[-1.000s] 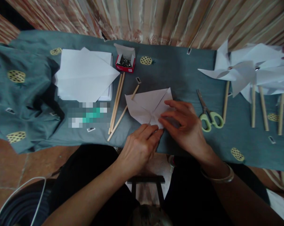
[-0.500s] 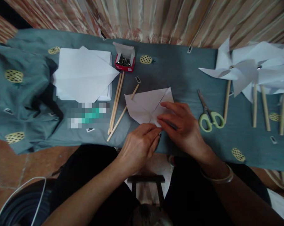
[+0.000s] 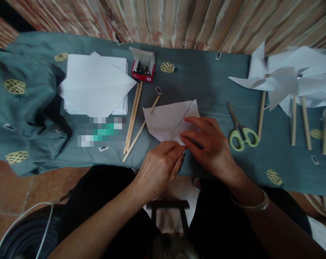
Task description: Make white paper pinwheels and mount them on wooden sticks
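A white paper sheet (image 3: 165, 117) with slits cut along its diagonals lies in front of me, its far corners flat on the cloth. My left hand (image 3: 163, 160) is closed on its near corner, thumb and fingers pinched together. Over the right part of the sheet is my right hand (image 3: 207, 144); thumb and index finger meet at the same near corner by my left fingers, while the other fingers are raised and apart. The near edge of the paper is hidden by both hands. A wooden stick (image 3: 141, 130) leans with its middle under the sheet's left edge.
Two more sticks (image 3: 133, 118) lie left of the sheet. Behind them is a red box (image 3: 143, 77) of metal pins, beside stacked paper (image 3: 98, 86). Green-handled scissors (image 3: 240, 131) lie to the right. Finished paper pinwheels (image 3: 281, 77) on sticks stretch along the far right of the cloth.
Both hands and the paper sheet hold almost the same position. The view has shifted very slightly.
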